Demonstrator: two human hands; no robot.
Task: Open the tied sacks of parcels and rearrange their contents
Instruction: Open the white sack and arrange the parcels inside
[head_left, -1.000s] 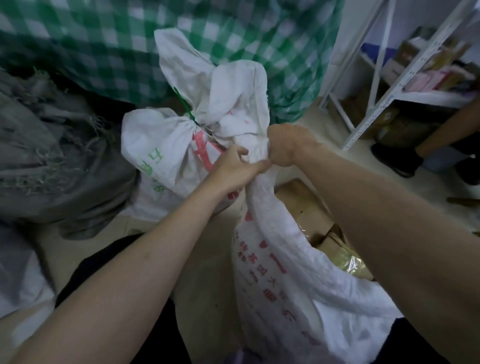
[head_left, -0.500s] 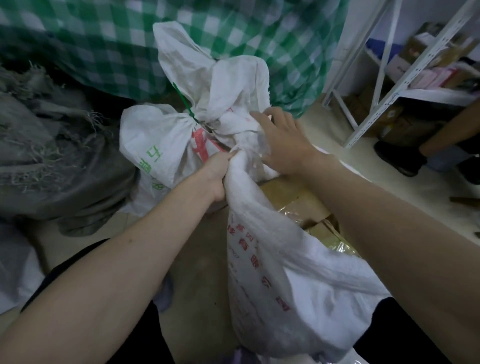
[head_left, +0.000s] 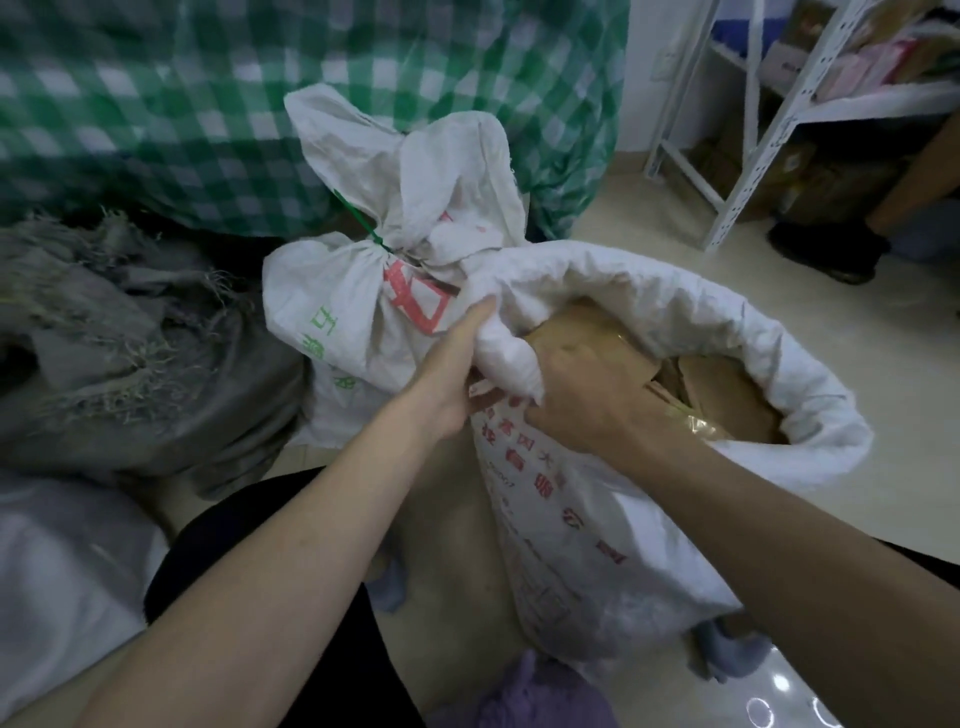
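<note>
Green-and-white checked cloth (head_left: 218, 104): large, draped across the far left and centre, hanging to the floor. Grey woven fabric (head_left: 119, 353): heaped at the left, edges frayed into loose threads. Pale bundle (head_left: 57, 571): near left corner, blurred. White metal shelving (head_left: 769, 119): far right, perforated uprights and slanted braces; its shelf holds boxes and pink packets, too blurred to tell apart. Brown cartons (head_left: 810, 176): on the floor under the shelf. Dark shoe (head_left: 826, 249): far right, beside the shelving foot, with a bare leg of a second person above it. Tiled floor (head_left: 883, 364): pale and glossy at the right.
</note>
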